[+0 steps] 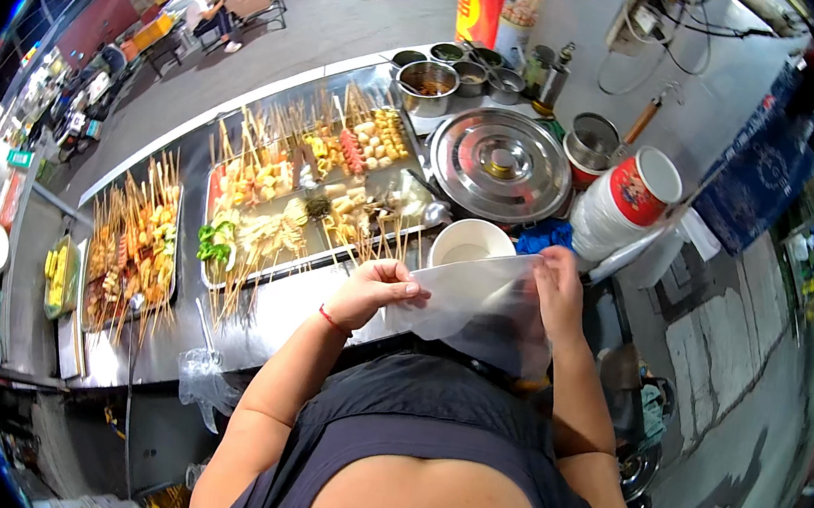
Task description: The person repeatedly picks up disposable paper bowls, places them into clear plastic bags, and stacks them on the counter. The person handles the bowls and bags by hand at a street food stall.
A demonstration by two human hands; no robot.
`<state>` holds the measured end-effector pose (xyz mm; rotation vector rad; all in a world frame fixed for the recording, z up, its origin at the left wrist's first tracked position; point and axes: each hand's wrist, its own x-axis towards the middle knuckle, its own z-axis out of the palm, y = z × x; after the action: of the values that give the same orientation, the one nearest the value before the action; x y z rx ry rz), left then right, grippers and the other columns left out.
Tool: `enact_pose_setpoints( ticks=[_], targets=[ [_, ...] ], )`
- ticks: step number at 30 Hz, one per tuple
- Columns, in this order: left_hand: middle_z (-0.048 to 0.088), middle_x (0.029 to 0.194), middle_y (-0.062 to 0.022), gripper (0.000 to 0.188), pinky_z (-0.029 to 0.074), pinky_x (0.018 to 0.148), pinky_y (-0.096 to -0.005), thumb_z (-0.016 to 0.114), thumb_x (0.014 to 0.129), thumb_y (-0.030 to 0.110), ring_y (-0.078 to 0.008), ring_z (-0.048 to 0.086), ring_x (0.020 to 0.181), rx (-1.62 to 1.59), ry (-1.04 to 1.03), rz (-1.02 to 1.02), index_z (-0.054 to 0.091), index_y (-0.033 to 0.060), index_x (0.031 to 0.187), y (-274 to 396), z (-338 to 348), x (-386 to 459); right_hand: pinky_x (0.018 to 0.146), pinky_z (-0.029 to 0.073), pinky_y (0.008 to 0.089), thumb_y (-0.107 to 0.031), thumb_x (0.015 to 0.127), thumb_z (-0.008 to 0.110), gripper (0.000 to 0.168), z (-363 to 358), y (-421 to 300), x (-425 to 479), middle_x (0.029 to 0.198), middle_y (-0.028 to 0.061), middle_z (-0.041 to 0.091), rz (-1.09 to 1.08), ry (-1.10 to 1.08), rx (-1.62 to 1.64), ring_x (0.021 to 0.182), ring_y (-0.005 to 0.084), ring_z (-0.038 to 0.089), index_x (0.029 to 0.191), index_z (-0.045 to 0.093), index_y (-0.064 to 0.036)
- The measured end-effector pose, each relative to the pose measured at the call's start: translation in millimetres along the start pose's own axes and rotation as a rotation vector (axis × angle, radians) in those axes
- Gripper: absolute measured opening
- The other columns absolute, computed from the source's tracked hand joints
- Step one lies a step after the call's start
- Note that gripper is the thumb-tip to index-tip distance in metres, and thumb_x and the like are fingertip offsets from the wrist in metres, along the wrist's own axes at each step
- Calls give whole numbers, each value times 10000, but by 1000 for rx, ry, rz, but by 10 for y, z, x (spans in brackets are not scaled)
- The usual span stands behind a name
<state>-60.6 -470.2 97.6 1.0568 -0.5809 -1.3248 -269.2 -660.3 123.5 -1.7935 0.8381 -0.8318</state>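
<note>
A translucent plastic bag (473,299) is stretched between my two hands in front of my apron. My left hand (380,292) pinches its left end, a red cord around the wrist. At the upper right edge, my right hand (560,283) grips the other end. Just beyond the bag stands a white paper bowl (472,243), its lower part hidden by the bag. A blue cloth or bag (546,237) lies beside my right fingertips. Left of the bowl, skewered foods sit in a large metal tray (285,264).
A second skewer tray (181,228) stands at left. Beyond the bowl are a round metal lid (500,165), a steel pot (425,109) and small sauce pots. Stacked paper cups (620,203) lean at right. A clear plastic bag (208,382) hangs at the counter's near edge. Seated people are far off.
</note>
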Motion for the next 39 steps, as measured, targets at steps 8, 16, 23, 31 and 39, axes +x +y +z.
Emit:
enact_pose_setpoints(
  ticks=[8,16,23,31,39],
  targets=[
    [505,869,-31,237,484,705,-233,671,762,-22,-98,551,785,-15,190,408,451,63,753,141,315,-147,589,476,342,-290,769,686,282,477,-811,-299,754,104,587,-630,-403,-241,681,258,599,862,615,-33],
    [421,622,18,344,339,514,-221,755,718,152,-69,373,594,902,363,491,432,50,659,288,328,-293,604,475,351,-142,765,664,140,886,-739,5,825,111,603,-701,-440,-308,727,266,606,833,603,-36],
    [416,573,40,394,320,471,-220,750,749,253,-38,361,551,374,403,323,447,58,589,220,63,-440,548,449,332,-145,735,698,145,507,-1063,165,709,68,569,-1150,-88,-117,607,235,559,784,591,-61],
    [498,618,-85,295,377,494,-285,756,705,156,-177,470,544,846,344,754,494,33,647,224,203,-441,592,454,286,-184,836,610,225,1064,-838,32,736,125,635,-126,-916,-139,647,182,602,868,646,36],
    [549,699,-141,154,431,571,-352,606,759,135,-253,568,628,906,844,640,516,26,819,237,-167,-580,672,479,305,12,782,516,127,783,-349,364,791,129,572,-558,-341,-228,744,201,571,900,558,32]
  ],
)
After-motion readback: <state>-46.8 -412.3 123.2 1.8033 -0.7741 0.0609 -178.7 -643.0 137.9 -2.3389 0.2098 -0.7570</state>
